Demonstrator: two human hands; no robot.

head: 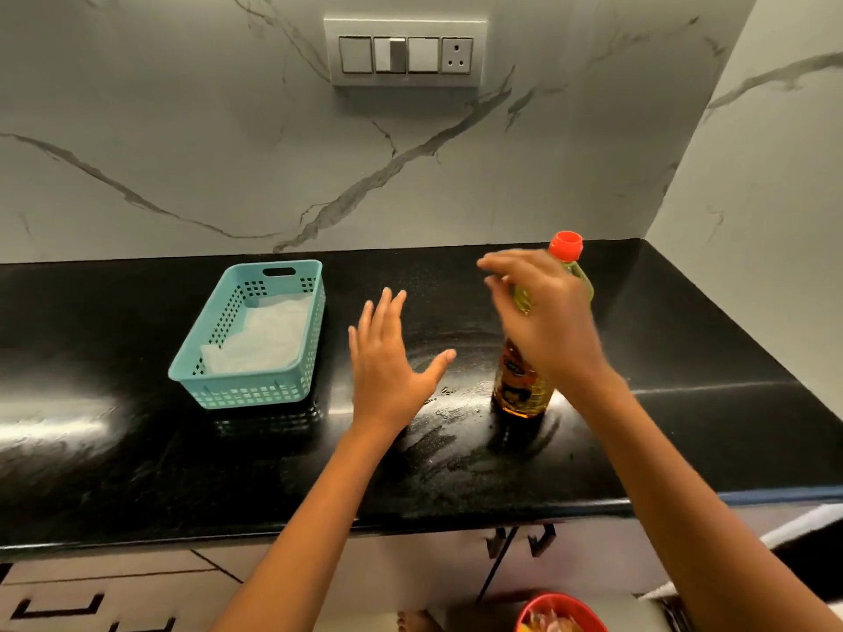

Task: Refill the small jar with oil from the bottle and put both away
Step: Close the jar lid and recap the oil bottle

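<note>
The oil bottle (520, 385) stood upright on the black tabletop (137, 449), right of centre and well back from the front edge, with its red cap (566, 245) on and yellow oil showing in the shoulder under it. The right hand (547, 312) was up in front of the bottle's upper half and blurred. Its fingers (506, 266) were loosely spread and pointed left past the neck, not wrapped round it; whether the palm touched the bottle could not be told. The left hand (392, 362) was over the tabletop just left of the bottle, palm down, its fingers (392, 303) straight and close together and the thumb splayed out toward the bottle, holding nothing. Smears and wet spots marked the tabletop around and in front of the bottle's base. To the left, apart from both hands, sat a teal slotted basket (246, 396) with white crumpled paper (269, 335) lying in its bottom. A switch panel (405, 52) was mounted on the marble wall behind, and a red bowl (561, 613) showed at the lower edge, below tabletop level.
</note>
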